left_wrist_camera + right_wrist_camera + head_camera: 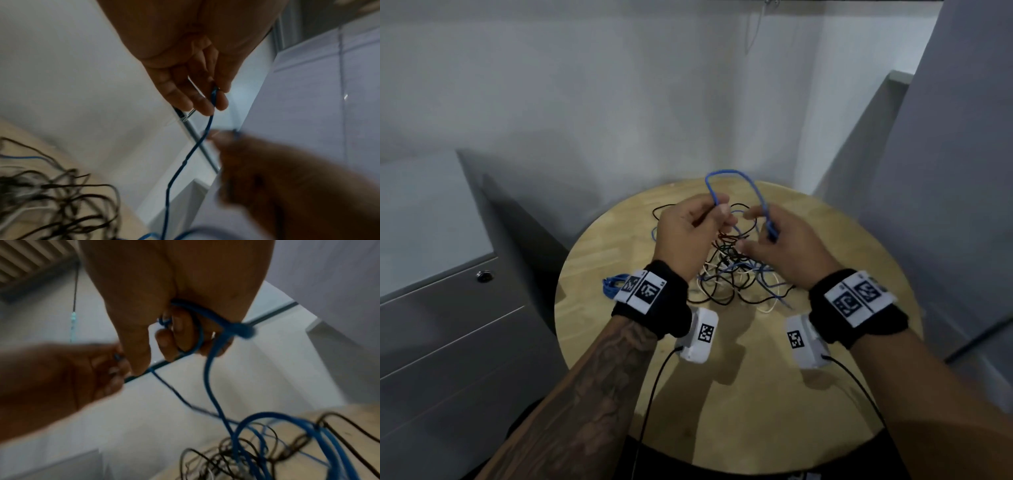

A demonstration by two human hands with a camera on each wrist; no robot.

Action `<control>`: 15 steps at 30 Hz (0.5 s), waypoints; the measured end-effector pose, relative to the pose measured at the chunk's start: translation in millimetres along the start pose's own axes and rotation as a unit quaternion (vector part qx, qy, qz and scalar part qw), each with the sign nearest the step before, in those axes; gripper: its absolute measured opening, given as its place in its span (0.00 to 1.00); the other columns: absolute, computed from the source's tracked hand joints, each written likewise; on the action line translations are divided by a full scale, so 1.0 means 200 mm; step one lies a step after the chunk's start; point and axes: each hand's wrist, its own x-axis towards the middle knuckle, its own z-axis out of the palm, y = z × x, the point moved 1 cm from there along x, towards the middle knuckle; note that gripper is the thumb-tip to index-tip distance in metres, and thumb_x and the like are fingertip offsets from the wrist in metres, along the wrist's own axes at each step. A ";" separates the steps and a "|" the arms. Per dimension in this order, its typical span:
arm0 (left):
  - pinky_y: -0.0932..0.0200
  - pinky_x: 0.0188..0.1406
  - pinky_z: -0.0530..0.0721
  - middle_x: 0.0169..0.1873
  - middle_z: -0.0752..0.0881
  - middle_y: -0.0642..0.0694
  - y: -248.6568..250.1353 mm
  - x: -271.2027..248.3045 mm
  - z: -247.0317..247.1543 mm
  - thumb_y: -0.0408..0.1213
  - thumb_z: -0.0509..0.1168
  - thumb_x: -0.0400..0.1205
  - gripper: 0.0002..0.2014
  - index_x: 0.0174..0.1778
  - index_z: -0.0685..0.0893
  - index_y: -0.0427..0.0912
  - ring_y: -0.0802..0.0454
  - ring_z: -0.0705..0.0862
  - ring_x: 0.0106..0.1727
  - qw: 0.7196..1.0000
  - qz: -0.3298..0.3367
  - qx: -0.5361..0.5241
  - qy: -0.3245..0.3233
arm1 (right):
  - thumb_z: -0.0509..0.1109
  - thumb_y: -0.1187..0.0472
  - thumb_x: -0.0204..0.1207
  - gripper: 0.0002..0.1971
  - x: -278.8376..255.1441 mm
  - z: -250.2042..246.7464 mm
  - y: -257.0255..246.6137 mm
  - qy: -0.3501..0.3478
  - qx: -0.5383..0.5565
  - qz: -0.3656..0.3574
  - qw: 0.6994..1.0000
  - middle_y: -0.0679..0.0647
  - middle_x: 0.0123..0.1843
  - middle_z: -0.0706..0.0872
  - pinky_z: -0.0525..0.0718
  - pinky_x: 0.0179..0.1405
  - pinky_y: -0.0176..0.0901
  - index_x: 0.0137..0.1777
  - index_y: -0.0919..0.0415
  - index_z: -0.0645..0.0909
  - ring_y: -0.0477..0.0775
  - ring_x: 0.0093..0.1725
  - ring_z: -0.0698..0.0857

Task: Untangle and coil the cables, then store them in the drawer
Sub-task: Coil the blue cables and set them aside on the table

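Observation:
A blue cable [736, 174] arches between my two hands above a round wooden table [842, 394]. My left hand [695, 222] pinches one side of the arch; in the left wrist view the blue cable [197, 146] runs down from the left hand's fingertips [213, 104]. My right hand [774, 236] holds the other side, and the right wrist view shows blue cable [207, 386] looped round that hand's curled fingers [185, 334]. Below both hands lies a tangle of black, white and blue cables [732, 277]. A coiled blue cable [614, 286] lies on the table by my left wrist.
A grey drawer cabinet [448, 325] with a round lock [484, 275] stands left of the table, its drawers closed. White walls form a corner behind. A grey panel [945, 205] rises at the right. Black leads run from both wrist cameras.

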 end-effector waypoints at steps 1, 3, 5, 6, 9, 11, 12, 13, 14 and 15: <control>0.68 0.33 0.82 0.32 0.89 0.47 0.04 0.00 0.01 0.25 0.65 0.83 0.07 0.54 0.86 0.32 0.57 0.88 0.32 1.000 0.004 -0.021 -0.003 | 0.79 0.55 0.76 0.13 0.01 0.03 0.03 -0.030 -0.040 0.020 0.999 0.44 0.28 0.77 0.72 0.30 0.33 0.59 0.53 0.84 0.38 0.25 0.75; 0.66 0.33 0.82 0.32 0.90 0.46 0.09 -0.01 0.03 0.25 0.65 0.83 0.07 0.54 0.86 0.32 0.55 0.87 0.32 0.999 0.012 -0.048 -0.010 | 0.73 0.54 0.81 0.08 0.04 0.07 0.05 -0.058 -0.076 0.035 0.995 0.50 0.34 0.85 0.77 0.36 0.40 0.51 0.57 0.87 0.39 0.32 0.80; 0.60 0.35 0.85 0.42 0.89 0.44 0.08 -0.01 0.04 0.29 0.66 0.83 0.09 0.59 0.84 0.37 0.50 0.88 0.39 0.998 0.039 -0.047 -0.003 | 0.68 0.52 0.84 0.13 0.07 0.06 0.04 -0.029 -0.070 0.037 0.996 0.55 0.35 0.85 0.76 0.39 0.47 0.44 0.59 0.88 0.47 0.34 0.79; 0.56 0.36 0.87 0.48 0.87 0.45 0.05 -0.02 0.04 0.34 0.68 0.83 0.12 0.62 0.81 0.42 0.47 0.87 0.41 0.998 0.048 -0.035 0.006 | 0.66 0.50 0.85 0.16 0.08 0.04 0.02 -0.002 -0.042 0.036 0.998 0.51 0.31 0.82 0.74 0.37 0.45 0.41 0.57 0.88 0.46 0.31 0.76; 0.46 0.43 0.87 0.56 0.80 0.50 -0.10 -0.02 0.06 0.51 0.70 0.77 0.24 0.67 0.74 0.50 0.46 0.84 0.43 0.999 0.020 0.038 -0.002 | 0.63 0.45 0.87 0.23 0.11 -0.06 -0.06 0.052 0.135 0.034 0.989 0.47 0.22 0.72 0.66 0.29 0.40 0.35 0.58 0.85 0.45 0.23 0.68; 0.45 0.52 0.87 0.57 0.83 0.49 -0.20 -0.03 0.10 0.48 0.69 0.79 0.24 0.69 0.75 0.47 0.51 0.85 0.50 0.993 -0.001 0.093 -0.068 | 0.61 0.44 0.87 0.25 0.11 -0.10 -0.14 0.049 0.278 0.046 0.958 0.48 0.20 0.68 0.64 0.29 0.40 0.33 0.58 0.82 0.47 0.23 0.64; 0.48 0.54 0.86 0.56 0.85 0.48 -0.24 -0.03 0.12 0.43 0.67 0.80 0.20 0.68 0.77 0.45 0.55 0.85 0.52 0.988 -0.013 0.105 -0.110 | 0.61 0.44 0.86 0.25 0.11 -0.11 -0.17 0.039 0.342 0.060 0.937 0.49 0.19 0.66 0.67 0.30 0.41 0.32 0.58 0.80 0.47 0.22 0.62; 0.54 0.52 0.85 0.53 0.87 0.50 -0.28 -0.03 0.14 0.39 0.65 0.82 0.16 0.66 0.81 0.44 0.59 0.85 0.50 0.983 -0.027 0.107 -0.144 | 0.62 0.44 0.85 0.25 0.11 -0.12 -0.19 0.028 0.398 0.074 0.914 0.49 0.19 0.64 0.76 0.32 0.42 0.31 0.58 0.79 0.48 0.23 0.60; 0.60 0.49 0.83 0.49 0.88 0.53 -0.31 -0.03 0.15 0.36 0.65 0.83 0.13 0.63 0.83 0.45 0.63 0.85 0.46 0.980 -0.041 0.107 -0.165 | 0.63 0.43 0.84 0.24 0.10 -0.12 -0.21 0.021 0.437 0.085 0.895 0.49 0.19 0.62 0.85 0.37 0.47 0.30 0.58 0.77 0.48 0.23 0.58; 0.64 0.47 0.80 0.46 0.87 0.55 -0.33 -0.04 0.17 0.33 0.65 0.83 0.12 0.61 0.85 0.45 0.66 0.84 0.43 0.977 -0.050 0.114 -0.173 | 0.63 0.42 0.83 0.24 0.10 -0.12 -0.21 0.021 0.456 0.091 0.885 0.48 0.20 0.61 0.89 0.39 0.50 0.30 0.57 0.77 0.48 0.24 0.56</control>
